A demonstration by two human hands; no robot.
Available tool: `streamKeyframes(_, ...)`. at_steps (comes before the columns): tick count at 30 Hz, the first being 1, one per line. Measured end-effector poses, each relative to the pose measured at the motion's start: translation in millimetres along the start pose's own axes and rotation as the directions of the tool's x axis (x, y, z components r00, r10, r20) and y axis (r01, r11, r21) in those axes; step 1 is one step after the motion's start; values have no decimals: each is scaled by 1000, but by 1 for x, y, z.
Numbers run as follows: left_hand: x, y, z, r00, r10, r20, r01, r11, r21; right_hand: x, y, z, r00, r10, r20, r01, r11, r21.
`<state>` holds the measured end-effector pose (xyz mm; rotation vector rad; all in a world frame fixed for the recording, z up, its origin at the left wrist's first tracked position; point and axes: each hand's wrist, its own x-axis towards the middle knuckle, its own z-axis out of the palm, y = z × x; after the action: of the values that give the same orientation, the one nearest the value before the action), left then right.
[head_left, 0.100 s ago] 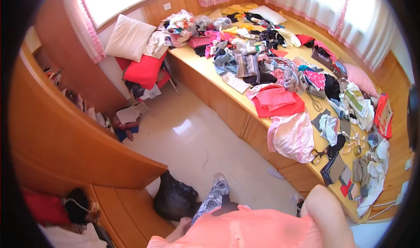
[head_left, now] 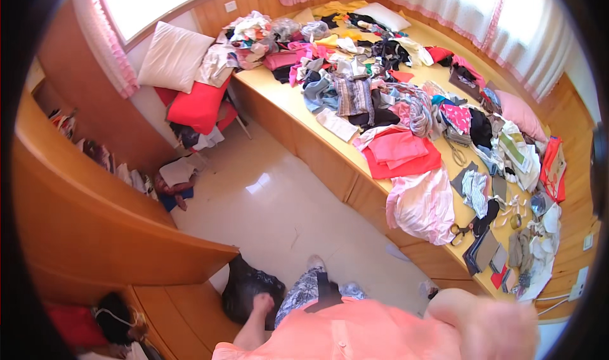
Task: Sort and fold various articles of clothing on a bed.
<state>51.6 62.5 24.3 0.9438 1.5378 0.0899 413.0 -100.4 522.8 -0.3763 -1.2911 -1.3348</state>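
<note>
My left hand (head_left: 262, 304) shows over the black plastic bag (head_left: 244, 284), its fingers curled in and nothing visible in them. Whether it touches the bag I cannot tell. At the lower right, my right arm is bent, and my right hand (head_left: 504, 328) is smeared by motion, so its fingers cannot be made out. Nearest to that side is the yellow-topped platform (head_left: 330, 145) heaped with clothes. A pale pink garment (head_left: 420, 208) hangs over its front edge below folded red cloth (head_left: 403, 157). Dark-handled scissors (head_left: 461, 232) lie by folded dark fabric pieces (head_left: 485, 252).
A wooden cabinet (head_left: 127, 233) stands at the left, its shelves holding clothes. Cushions (head_left: 176, 57) pile on a chair at the far left, with cloths (head_left: 181, 173) on the floor nearby. Shiny pale floor (head_left: 273, 201) runs between cabinet and platform.
My left hand has come up into fuller view before the black bag. My right forearm has swung across at the lower right, blurred. The view has shifted slightly.
</note>
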Motion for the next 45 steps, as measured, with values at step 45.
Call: streamKeyframes(45,154,697,374,502,228,834,-538,838,95,-497,376,-49,250,628,-737,-830,-252,-497)
